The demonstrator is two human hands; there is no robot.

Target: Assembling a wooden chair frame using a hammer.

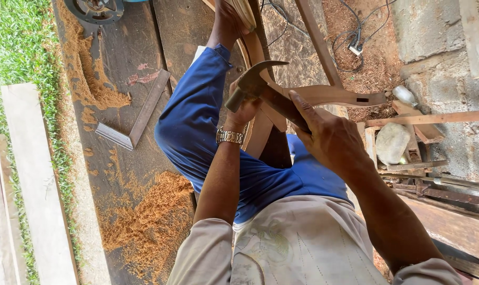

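sawdust (144,216) on floor | steel square (136,120) | white stone (392,142) | grass (18,47) | planks (36,179)

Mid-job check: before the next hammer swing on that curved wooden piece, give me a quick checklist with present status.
1. Right hand gripping hammer handle: ok.
2. Left hand steadying the curved wooden piece: ok.
3. Left hand away from hammer head: not ok, right beside it.
4. Nail or strike point visible: cannot tell.
5. Raised knee in blue trousers away from the swing: not ok, directly below.
6. Metal square out of the way: ok.
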